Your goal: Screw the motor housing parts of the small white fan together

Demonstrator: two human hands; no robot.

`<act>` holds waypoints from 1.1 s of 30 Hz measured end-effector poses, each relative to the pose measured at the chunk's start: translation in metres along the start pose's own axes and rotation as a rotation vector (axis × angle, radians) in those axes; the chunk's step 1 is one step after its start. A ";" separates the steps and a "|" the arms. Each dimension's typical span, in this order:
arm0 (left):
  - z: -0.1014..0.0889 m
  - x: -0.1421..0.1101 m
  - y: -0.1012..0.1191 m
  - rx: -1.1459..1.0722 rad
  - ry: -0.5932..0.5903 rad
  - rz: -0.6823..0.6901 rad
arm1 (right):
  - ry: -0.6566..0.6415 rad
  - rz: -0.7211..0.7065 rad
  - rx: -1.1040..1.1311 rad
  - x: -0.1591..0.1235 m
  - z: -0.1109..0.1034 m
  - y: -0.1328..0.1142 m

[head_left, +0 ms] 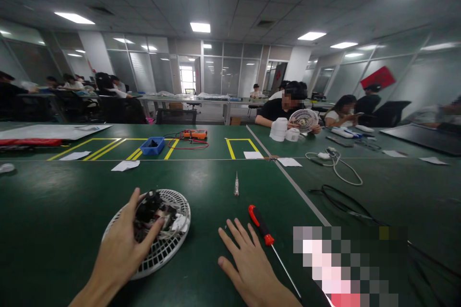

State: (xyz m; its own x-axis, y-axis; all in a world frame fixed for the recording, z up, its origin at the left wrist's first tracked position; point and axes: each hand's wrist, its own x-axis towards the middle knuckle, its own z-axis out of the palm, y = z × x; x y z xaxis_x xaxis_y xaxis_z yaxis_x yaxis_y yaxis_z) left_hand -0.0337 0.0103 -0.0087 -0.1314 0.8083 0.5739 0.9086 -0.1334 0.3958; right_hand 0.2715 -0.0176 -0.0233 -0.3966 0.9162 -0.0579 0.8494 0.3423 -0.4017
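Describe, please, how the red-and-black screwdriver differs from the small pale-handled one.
The red-and-black screwdriver looks longer and thicker than the small pale-handled screwdriver. The red-and-black screwdriver lies slanted, shaft towards the wearer; the small pale-handled one lies nearly straight, tip pointing away. Both lie on the green table.

One left hand (124, 244) and one right hand (250, 259) are showing. Two round white grilles (169, 248) (309, 116) are appearing, one nearer and one farther away. Two screwdrivers (268, 238) (236, 186) are lying here, one large and one small. Six paper slips (126, 165), one blue bin (152, 147) and one orange multimeter (195, 134) are also showing.
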 end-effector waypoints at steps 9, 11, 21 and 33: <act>0.040 -0.022 0.030 -0.183 -0.130 0.352 | 0.377 -0.058 0.036 -0.009 0.011 0.014; 0.044 -0.029 0.032 -0.226 -0.129 0.413 | 0.577 -0.077 0.050 -0.012 0.009 0.019; 0.060 -0.034 0.050 -0.287 -0.061 0.548 | 0.931 -0.224 0.353 -0.017 -0.003 0.008; 0.046 -0.033 0.050 -0.249 -0.227 0.771 | 0.696 -0.477 0.432 -0.016 0.008 -0.005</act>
State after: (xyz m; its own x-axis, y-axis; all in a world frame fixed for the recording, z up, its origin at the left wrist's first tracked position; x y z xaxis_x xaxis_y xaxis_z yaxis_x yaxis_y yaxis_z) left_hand 0.0346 0.0035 -0.0406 0.5974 0.5308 0.6011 0.5937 -0.7966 0.1134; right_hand 0.2706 -0.0357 -0.0273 -0.2536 0.6654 0.7020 0.3934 0.7340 -0.5536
